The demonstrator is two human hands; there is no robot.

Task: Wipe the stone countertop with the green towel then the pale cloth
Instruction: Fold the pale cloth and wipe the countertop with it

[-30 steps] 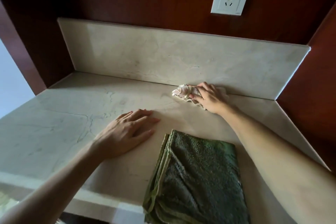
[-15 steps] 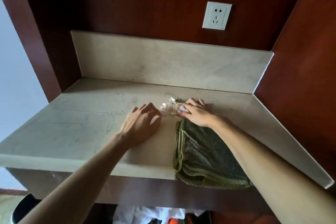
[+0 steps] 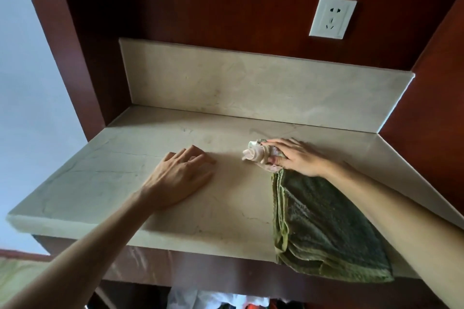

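Item: pale cloth (image 3: 258,155), mid-counter (image 3: 105,178) toward the back edge, bunched under my right hand (image 3: 296,158), fingers clamped on it. Soft, light; I grip the wad. Green towel (image 3: 324,228) overhangs the front edge. Left hand (image 3: 180,178) flat, fingers together.

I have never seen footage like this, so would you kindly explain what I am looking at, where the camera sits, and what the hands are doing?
There is no machine here. A person wears a wide-angle camera on the head, so you look forward and down along both bare arms.

The pale slab is a stone countertop in a dark wooden alcove, with a stone backsplash behind it and a wall socket above.

A folded green towel lies at the front right, overhanging the edge.

The left hand rests flat on the stone, holding nothing. The right hand presses a bunched pale cloth onto the counter, just beyond the towel's far end.
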